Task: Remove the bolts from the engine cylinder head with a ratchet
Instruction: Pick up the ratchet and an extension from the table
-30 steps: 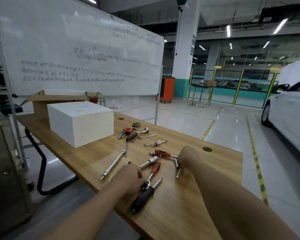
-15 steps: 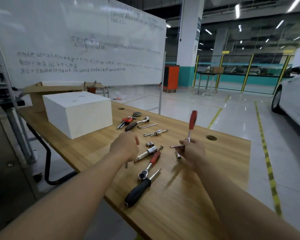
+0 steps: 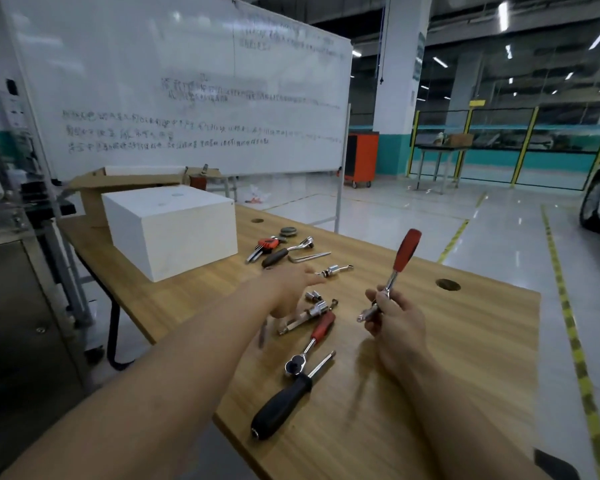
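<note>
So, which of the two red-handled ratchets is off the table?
The ratchet that the right hand grips, handle up. The other ratchet lies flat on the table, by the black-handled driver.

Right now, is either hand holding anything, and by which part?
The right hand grips a red-handled ratchet at its metal head end, handle pointing up. The left hand holds nothing, fingers stretched out above the wooden table.

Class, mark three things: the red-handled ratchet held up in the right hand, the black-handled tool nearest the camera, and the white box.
held ratchet (image 3: 405, 252): head view, on its red handle.
black-handled tool (image 3: 280, 407): head view, on its black handle.
white box (image 3: 194, 244): head view, on a side face.
</note>
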`<state>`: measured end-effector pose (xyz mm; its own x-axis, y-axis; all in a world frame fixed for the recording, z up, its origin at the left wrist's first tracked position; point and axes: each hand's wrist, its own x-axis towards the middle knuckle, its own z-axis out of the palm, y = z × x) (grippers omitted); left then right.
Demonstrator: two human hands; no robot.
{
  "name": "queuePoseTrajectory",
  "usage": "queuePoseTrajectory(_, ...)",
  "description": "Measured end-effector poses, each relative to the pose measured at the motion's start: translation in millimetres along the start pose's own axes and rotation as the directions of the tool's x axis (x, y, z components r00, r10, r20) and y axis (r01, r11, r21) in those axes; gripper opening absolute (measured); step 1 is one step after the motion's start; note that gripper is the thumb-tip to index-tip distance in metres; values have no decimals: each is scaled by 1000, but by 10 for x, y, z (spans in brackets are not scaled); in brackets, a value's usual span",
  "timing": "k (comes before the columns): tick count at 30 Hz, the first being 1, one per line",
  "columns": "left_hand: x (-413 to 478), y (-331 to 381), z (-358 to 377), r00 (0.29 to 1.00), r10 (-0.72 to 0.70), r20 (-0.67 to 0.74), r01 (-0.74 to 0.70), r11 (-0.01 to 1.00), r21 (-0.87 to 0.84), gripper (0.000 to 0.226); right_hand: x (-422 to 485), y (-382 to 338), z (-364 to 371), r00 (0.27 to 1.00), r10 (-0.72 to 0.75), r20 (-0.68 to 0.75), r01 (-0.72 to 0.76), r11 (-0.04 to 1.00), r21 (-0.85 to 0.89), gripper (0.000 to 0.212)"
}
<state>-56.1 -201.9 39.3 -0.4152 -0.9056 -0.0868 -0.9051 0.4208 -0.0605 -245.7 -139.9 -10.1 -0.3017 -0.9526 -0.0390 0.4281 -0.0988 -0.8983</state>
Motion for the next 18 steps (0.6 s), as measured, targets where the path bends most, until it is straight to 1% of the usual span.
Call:
queuePoseTrajectory(1,92,45,-8,999,39,34,-42,995,89,86,1,11,4,1000,-16,1,16,1000,-5,10)
queuePoseTrajectory(2,176,71,-17,995,67,70,-77,986,147,81,15,18,4,1000,-27,2,27,1000,3,11)
queuePoseTrajectory(3,245,91,-24,991,85,104,-102,980,171,73,34,23,-2,1000,-31,2,31,999,18,11)
queuePoseTrajectory(6,369,79,-38,988,64,140,-85,985,153,59,103,40,1,1000,-19,3,19,999,40,10)
queuePoseTrajectory(8,396,44,-40,990,47,131,-63,991,121,42,136,62,7,1000,-15,9,14,999,46,10)
queuePoseTrajectory(10,392,6,-34,993,20,116,-30,996,81,32,151,78,12,1000,-13,7,13,999,42,11)
queuePoseTrajectory(12,360,-19,-16,993,-28,116,26,999,21,29,146,83,10,1000,-10,4,10,999,40,12)
queuePoseTrajectory(14,331,-32,-4,990,-57,131,56,998,10,31,134,76,8,1000,3,-7,-2,999,43,12)
queuePoseTrajectory(16,293,-26,5,988,-75,137,66,995,70,34,119,60,5,1000,14,-16,-13,999,52,12)
queuePoseTrajectory(18,235,0,34,991,-75,109,60,988,141,31,104,50,0,1000,21,-22,-19,998,64,12)
